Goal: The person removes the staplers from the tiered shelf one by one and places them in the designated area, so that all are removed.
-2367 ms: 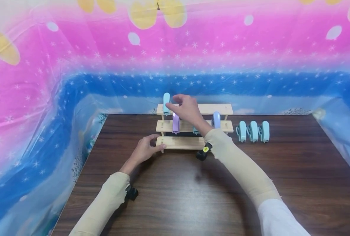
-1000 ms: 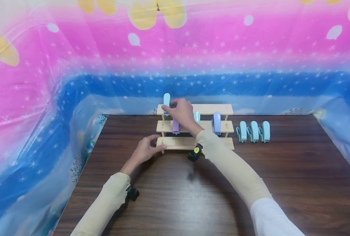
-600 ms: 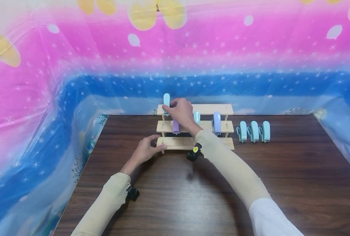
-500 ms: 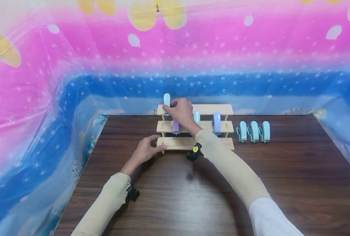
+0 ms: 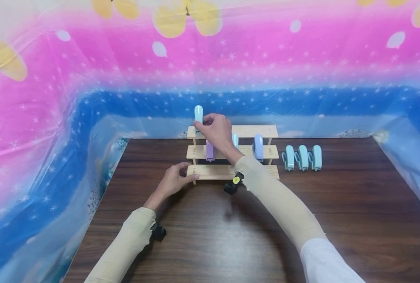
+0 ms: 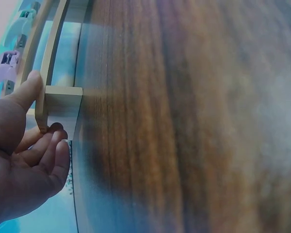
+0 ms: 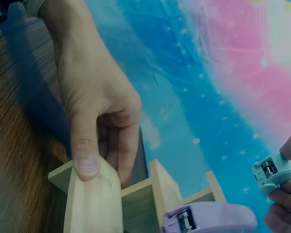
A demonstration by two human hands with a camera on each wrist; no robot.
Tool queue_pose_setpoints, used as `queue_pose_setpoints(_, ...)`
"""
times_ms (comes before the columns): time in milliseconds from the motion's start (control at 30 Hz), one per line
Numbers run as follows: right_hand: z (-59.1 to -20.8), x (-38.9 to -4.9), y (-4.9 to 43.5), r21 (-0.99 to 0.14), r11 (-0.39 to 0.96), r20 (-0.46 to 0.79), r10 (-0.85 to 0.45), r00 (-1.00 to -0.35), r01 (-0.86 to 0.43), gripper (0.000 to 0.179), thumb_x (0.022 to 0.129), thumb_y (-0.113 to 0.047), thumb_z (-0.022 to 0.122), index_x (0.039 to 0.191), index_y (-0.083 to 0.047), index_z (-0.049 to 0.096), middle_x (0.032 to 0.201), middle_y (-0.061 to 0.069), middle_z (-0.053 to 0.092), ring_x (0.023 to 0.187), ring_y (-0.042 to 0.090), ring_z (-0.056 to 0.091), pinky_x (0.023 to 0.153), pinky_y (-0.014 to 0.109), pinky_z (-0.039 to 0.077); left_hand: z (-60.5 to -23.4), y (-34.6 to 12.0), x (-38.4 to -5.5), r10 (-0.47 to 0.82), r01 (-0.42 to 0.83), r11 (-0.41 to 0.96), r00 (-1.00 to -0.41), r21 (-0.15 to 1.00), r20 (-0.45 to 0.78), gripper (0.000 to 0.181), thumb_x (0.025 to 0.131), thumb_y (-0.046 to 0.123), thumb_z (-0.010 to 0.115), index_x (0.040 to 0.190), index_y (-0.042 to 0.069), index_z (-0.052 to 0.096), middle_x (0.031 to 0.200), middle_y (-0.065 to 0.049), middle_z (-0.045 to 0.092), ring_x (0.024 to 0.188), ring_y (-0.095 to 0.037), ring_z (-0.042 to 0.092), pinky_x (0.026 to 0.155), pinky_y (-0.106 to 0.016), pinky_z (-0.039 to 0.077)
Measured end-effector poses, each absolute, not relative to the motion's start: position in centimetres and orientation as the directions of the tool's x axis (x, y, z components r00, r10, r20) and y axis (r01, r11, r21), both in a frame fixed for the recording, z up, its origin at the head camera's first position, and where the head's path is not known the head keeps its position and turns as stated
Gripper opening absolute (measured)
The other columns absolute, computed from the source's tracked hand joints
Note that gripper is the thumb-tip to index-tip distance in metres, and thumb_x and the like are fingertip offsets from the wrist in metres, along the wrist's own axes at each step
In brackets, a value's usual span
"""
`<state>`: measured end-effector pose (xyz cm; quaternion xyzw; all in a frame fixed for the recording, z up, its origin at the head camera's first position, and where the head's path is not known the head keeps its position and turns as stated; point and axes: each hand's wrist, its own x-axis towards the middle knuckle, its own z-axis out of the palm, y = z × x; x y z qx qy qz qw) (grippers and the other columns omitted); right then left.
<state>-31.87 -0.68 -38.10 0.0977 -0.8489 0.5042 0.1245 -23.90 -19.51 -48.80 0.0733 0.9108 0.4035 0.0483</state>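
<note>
My right hand [image 5: 217, 129] pinches a mint hole punch [image 5: 198, 113] upright at the left end of the top tier of a three-tier wooden rack [image 5: 254, 131]. In the right wrist view this mint punch shows a metal spring in its dark slot; whether it touches the board I cannot tell. Low on the left, my left hand [image 5: 174, 179] grips the end of the bottom board, thumb on top and fingers beneath. On the middle tier stand a purple hole punch [image 5: 210, 151], a mint one [image 5: 235, 140] partly behind my right wrist, and a periwinkle one [image 5: 258, 147].
Three mint hole punches [image 5: 302, 158] stand in a row on the dark wooden table [image 5: 337, 220], right of the rack. Behind it hangs a patterned pink and blue cloth [image 5: 302, 78], which also covers the sides.
My right hand first closed in on the mint punch on the top tier and took hold of it. Lately hand and punch have risen slightly. The left hand has kept its place.
</note>
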Motion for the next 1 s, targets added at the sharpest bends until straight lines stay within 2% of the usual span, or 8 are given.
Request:
queue_pose_setpoints(467,-35.1,-30.5,1.6,-0.806,0.516,0.302,-0.060,-0.951,-0.289,0.041,0.087,-0.041,0.080,0.110,-0.008,0.076,0.102,0.004,0.077,0.090,0.015,0.070,0.081,0.031,0.055,-48.6,-19.3,-24.0,0.173,0.098,0.675,-0.985,0.732,-0.027,0.071,0.092,0.044,0.076,0.146,0.003,0.054,0.123,-0.019,0.069,0.106,-0.028,0.067,0.084,-0.042,0.055)
queue_pose_setpoints(1000,-34.0,-29.5,4.8,-0.810,0.522,0.281,-0.054,-0.958,-0.267,0.036,0.086,-0.040,0.080,0.107,-0.012,0.077,0.101,0.000,0.076,0.092,0.014,0.069,0.079,0.031,0.056,-48.5,-19.2,-23.8,0.161,0.084,0.695,-0.986,0.714,-0.041,0.071,0.093,0.043,0.076,0.146,0.003,0.053,0.124,-0.020,0.069,0.105,-0.028,0.067,0.082,-0.041,0.056)
